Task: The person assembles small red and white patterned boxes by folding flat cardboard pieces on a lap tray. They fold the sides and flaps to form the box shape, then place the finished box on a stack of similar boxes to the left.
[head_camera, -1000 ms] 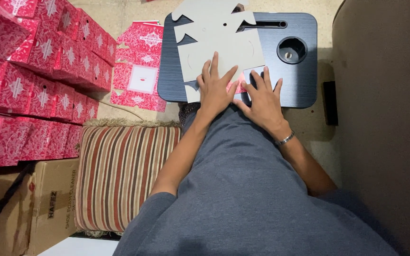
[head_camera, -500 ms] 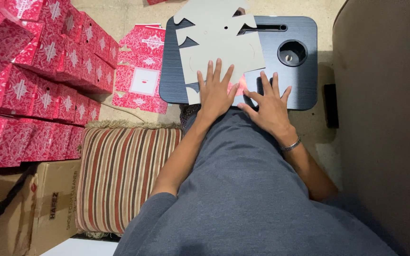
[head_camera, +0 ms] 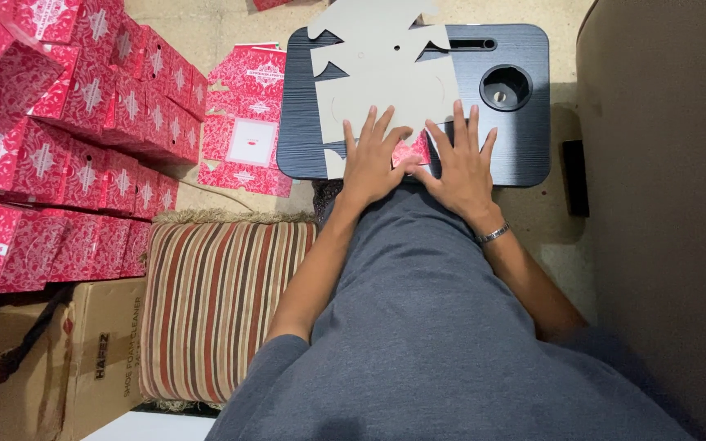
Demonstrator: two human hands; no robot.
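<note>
A flat grey die-cut cardboard box blank [head_camera: 386, 77] lies plain side up on a small black lap table [head_camera: 525, 147]. Its near edge is folded up, showing a strip of red patterned print [head_camera: 410, 152]. My left hand [head_camera: 372, 159] presses flat on the blank's near part, fingers spread. My right hand [head_camera: 461, 163] lies flat beside it, fingers apart, its thumb at the red folded strip; a metal bracelet sits on that wrist. Neither hand grips anything.
Rows of assembled red patterned boxes [head_camera: 67, 139] are stacked at the left. A pile of flat red blanks [head_camera: 247, 122] lies on the floor beside the table. A striped cushion [head_camera: 222, 302], a brown carton [head_camera: 83, 359] and a round cup hole [head_camera: 506, 87] in the table are visible.
Both hands have slid slightly along the blank's near edge, staying flat on it. The red folded strip shows between them now. The view has shifted a little.
</note>
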